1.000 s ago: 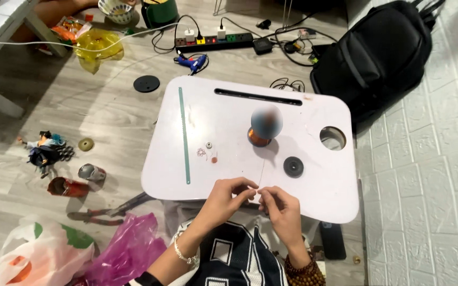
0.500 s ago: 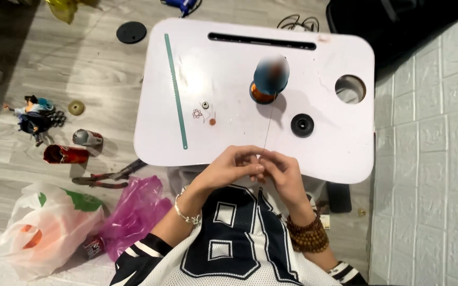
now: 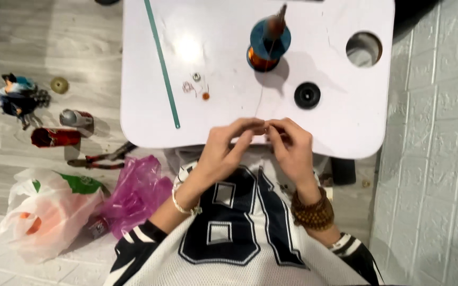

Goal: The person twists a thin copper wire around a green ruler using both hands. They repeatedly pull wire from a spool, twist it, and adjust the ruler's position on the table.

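1. Grey plank flooring surrounded a low white desk (image 3: 149, 122); a spool of copper wire (image 3: 269, 45) stood near its far edge.
2. Left hand (image 3: 229, 145) and right hand (image 3: 290, 145) met at the near edge; fingers were pinched shut on a thin wire (image 3: 261, 98) running to the spool.
3. Judged risk: a hard tug might tip the spool, or kink the wire; loose small parts (image 3: 196, 85) could roll off.
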